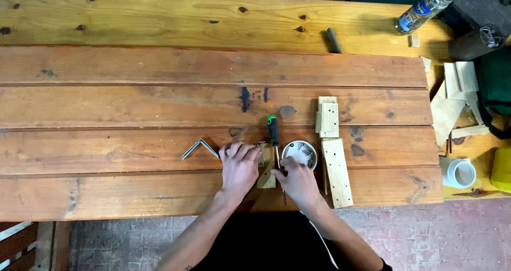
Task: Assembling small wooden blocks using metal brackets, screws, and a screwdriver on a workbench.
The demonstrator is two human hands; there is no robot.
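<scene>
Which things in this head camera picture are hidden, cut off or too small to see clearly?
- Small wood block: mostly hidden between the left hand and the right hand.
- Grip of each hand: fingers curl over the block, so what they pinch cannot be told.
- White round dish: small metal parts inside, too small to identify.
- Plastic bottle: cap cut off by the top edge.
- Yellow object: cut off by the right edge.
</scene>
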